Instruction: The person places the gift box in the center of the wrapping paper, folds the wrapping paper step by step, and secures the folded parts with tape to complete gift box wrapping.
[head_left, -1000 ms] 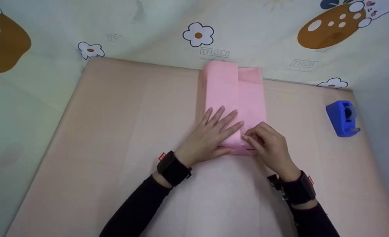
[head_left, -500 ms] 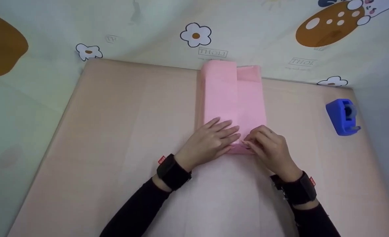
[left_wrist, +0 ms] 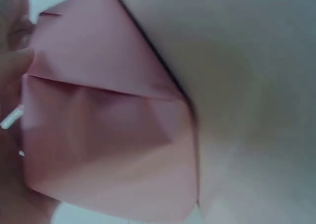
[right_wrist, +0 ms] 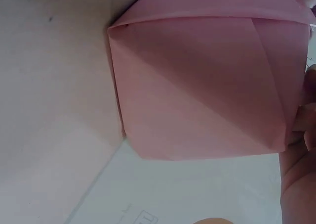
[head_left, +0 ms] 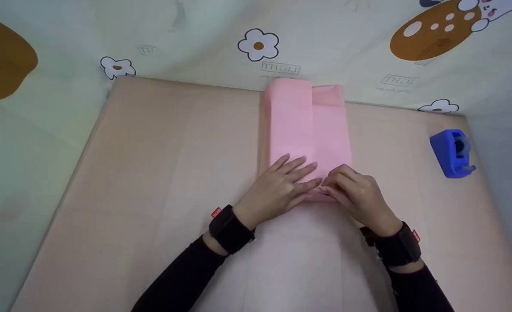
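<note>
Pink parcel (head_left: 292, 121) lies under outspread left hand (head_left: 277, 186), right hand (head_left: 357, 190) pinching its near edge

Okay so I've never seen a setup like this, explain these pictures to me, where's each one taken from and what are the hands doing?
There's no machine here, just a person's two bare hands. The wide view comes from a camera worn on the head, looking down. The two close views come from cameras worn on each wrist; both show the folded end of the pink package.

That package lies on a pale table, with a blue tape dispenser toward the right. The left hand rests on the package, fingers spread. The right hand, fingers curled, seems to pinch the paper near its closest edge, though that detail is too small to be certain.
</note>
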